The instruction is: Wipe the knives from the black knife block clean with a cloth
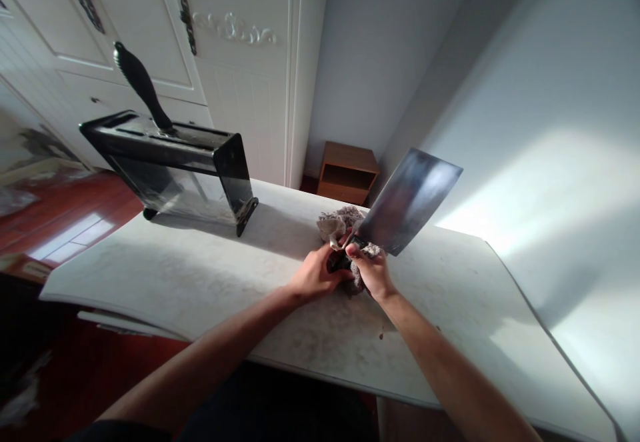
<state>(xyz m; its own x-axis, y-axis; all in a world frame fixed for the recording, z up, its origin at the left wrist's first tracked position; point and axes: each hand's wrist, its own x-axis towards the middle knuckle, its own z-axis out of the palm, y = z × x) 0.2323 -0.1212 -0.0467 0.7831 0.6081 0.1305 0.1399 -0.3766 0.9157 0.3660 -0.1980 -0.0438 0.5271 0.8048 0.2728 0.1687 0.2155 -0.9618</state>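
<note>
1. Our left grip [314,274] pinches the cleaver [409,203] by its handle [342,261]; our right grip [373,274] pinches handle and cloth [343,218].
2. The cleaver points between one and two o'clock, over our desk [450,295].
3. Knife holder [173,152]: our ten o'clock.

Knife block [175,157] left of cleaver [413,202]

Light reaches you from the left, throwing the knife block's [233,172] shadow rightward along the counter's [200,275] far edge. Glare whitens the wall [560,182] beyond the right edge; the cleaver's blade [410,202] gleams. Below the near edge, deep gloom. Wide-angle distortion bows the counter; the far-left floor [75,235] blurs.
</note>
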